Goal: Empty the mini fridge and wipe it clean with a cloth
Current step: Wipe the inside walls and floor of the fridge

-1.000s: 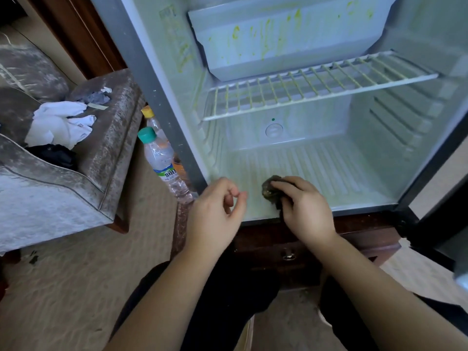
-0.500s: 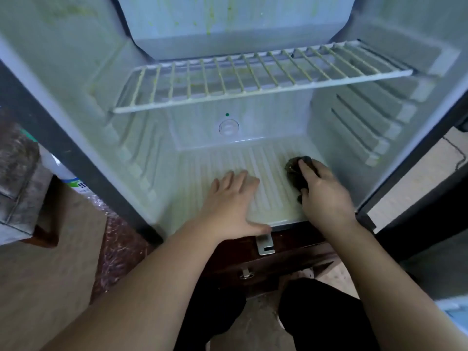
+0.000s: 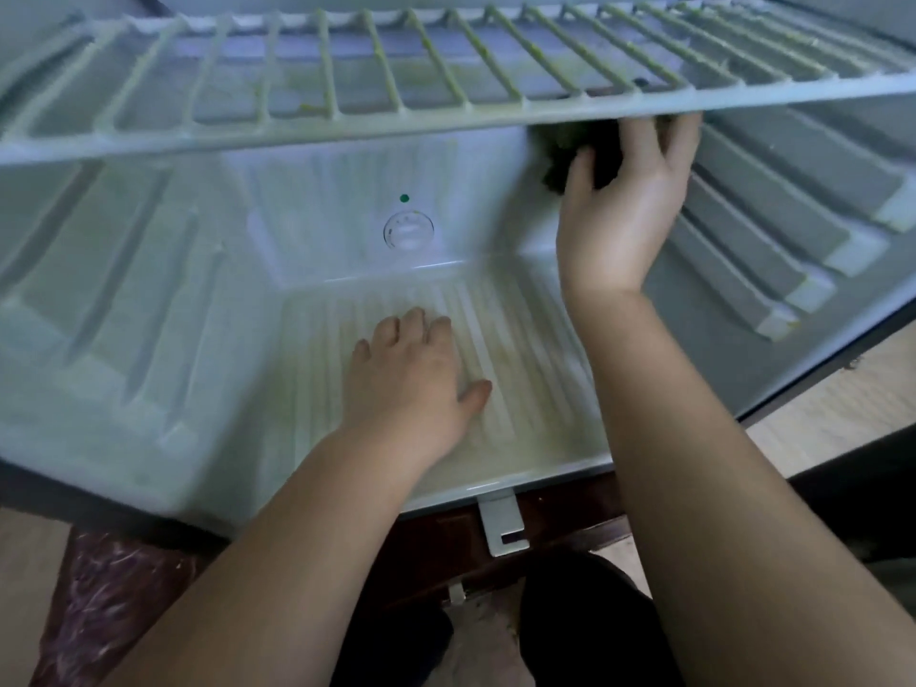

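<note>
Two hands are inside the fridge (image 3: 124, 290). No food or bottles show in the part that is visible, so the emptying looks done. The wiping looks only partway along.

The right hand (image 3: 619, 210) is raised to the back right corner, just under the front rail of the wire shelf (image 3: 347, 81). Its fingers and thumb are curled round a dark cloth (image 3: 557, 151). Blur keeps me from telling whether the cloth touches the back wall.

The left hand (image 3: 411, 374) lies flat near the middle of the ribbed fridge floor (image 3: 520, 379), fingers straight and holding nothing. It is probably there as a brace.

Yellow-green smears show along the shelf bars, on the fridge floor toward its front edge, and at the ends of the ledges (image 3: 773, 270) on the right wall. I judge that the shelf, both side walls and much of the floor are left to wipe. The upper part of the fridge is out of view.
</note>
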Available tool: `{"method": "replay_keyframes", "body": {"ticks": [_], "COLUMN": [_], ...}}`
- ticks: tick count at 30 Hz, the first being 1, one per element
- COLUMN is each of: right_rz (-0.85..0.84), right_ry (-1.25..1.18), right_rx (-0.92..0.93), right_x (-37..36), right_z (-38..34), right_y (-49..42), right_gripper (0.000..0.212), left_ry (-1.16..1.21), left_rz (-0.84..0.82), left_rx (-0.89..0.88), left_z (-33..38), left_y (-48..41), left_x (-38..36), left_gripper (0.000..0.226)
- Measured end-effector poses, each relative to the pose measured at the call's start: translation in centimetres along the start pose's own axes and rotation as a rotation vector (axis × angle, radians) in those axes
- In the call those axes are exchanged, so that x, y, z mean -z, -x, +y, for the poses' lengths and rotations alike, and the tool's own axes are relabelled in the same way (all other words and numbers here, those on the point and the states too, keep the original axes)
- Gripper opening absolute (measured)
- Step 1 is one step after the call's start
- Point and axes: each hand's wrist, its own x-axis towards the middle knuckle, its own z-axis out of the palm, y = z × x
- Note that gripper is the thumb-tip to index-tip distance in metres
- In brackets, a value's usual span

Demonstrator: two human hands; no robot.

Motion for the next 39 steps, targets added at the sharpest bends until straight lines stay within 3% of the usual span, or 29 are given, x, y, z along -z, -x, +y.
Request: {"method": "replay_keyframes", "body": {"ticks": [10, 18, 24, 27, 31, 33, 37, 39], "right_rz": [-0.416, -0.146, -0.484, -0.427, -0.257, -0.295, -0.529, -0.537], "right_ry": [0.352, 0.088, 0.237, 0.237, 0.018, 0.046, 0.170, 0.215], "right_rx": [-0.328, -0.101, -0.302, -0.217, -0.085, -0.152, -0.368, -0.338], "right_x": [-1.0, -1.1, -1.8, -1.7, -2.0, -2.2, -2.1, -2.1], "right_z": [4.9, -0.1, 2.8, 1.3, -1.2, -0.7, 1.4, 1.0], "right_y": [3.1, -1.1, 4.5, 2.3, -0.7, 1.0, 4.9, 4.0], "right_gripper": [0.039, 0.030, 0.038, 0.038, 0.030, 0.031, 0.037, 0.038], "left_ry": [-0.027, -0.020, -0.013, -0.008, -0.001, -0.004, -0.009, -0.010], "left_rz": [-0.042, -0.034, -0.032, -0.033, -0.039, -0.036, -0.039, -0.043], "left_rx": [0.090, 0.133, 0.131, 0.134, 0.142, 0.148, 0.153, 0.153], "left_z": [-1.4, -1.3, -1.0, -1.0, -1.1, -1.2, -1.3, -1.4], "left_y": [0.0, -0.1, 0.1, 0.2, 0.0, 0.1, 0.2, 0.2], "left_x": [0.6, 1.0, 0.9, 1.0, 1.2, 1.2, 1.0, 1.1], "left_gripper": [0.065, 0.055, 0.054, 0.054, 0.053, 0.054, 0.058, 0.058]}}
